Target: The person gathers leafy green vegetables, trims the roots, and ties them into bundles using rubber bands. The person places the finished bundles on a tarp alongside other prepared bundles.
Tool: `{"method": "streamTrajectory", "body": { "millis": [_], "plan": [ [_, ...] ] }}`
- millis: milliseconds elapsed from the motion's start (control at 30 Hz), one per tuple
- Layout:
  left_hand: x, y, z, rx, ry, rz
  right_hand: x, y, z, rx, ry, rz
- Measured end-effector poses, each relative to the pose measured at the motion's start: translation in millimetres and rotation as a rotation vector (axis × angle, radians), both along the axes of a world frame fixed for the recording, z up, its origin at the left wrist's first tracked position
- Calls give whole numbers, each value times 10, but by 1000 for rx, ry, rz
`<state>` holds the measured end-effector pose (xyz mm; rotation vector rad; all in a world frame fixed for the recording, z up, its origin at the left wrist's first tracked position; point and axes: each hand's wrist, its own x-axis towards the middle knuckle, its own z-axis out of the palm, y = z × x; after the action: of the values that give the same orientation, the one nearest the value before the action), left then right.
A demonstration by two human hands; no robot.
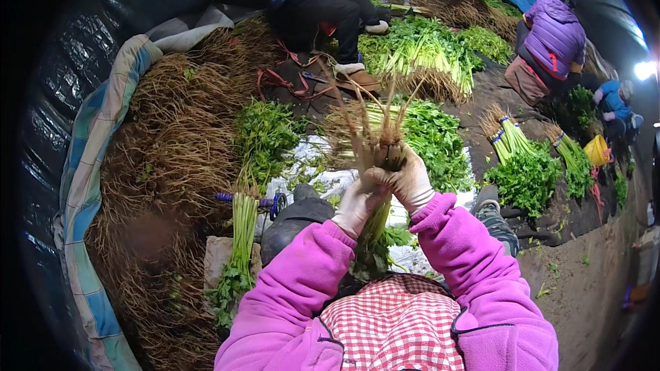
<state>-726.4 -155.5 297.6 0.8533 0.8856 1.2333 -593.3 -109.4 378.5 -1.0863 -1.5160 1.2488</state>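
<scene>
My left hand [356, 203] and my right hand [412, 178], both in pale gloves, close together around a bunch of rooted celery-like plants [380, 216]. Its brown roots point up and away from me, and its leaves hang towards my lap. Some root ends look blurred. Just beyond my hands, more leafy stalks [433, 139] lie on a white sheet [314, 157]. To my left, a bundle of the same stalks [244, 226] rests across a pale block [214, 260], beside a roll of blue tape [278, 205].
A large heap of brown-rooted plants [165, 139] fills the left side, edged by a rolled checked tarp [93, 165]. Tied bundles [521, 165] lie at right near a yellow bucket [597, 150]. Several people sit nearby, one in a purple jacket [554, 36]. Red straps [294, 82] lie ahead.
</scene>
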Motion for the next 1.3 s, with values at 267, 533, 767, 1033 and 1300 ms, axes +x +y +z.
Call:
{"method": "streamTrajectory", "body": {
  "millis": [267, 533, 767, 1033, 1300],
  "plan": [
    [-151, -60, 49, -204, -217, -117, 14, 143, -19, -414, 420, 9],
    [-36, -82, -4, -102, -170, -72, -59, 18, -12, -307, 368, 103],
    [-52, -103, 24, -117, -209, -107, 5, 35, -35, -246, 274, -74],
    [-59, -84, -39, -128, -228, -196, 115, 31, 10, -382, 359, 126],
    [70, -121, -146, -182, -156, -56, 116, -66, -139, -311, 322, -70]
  ]
}}
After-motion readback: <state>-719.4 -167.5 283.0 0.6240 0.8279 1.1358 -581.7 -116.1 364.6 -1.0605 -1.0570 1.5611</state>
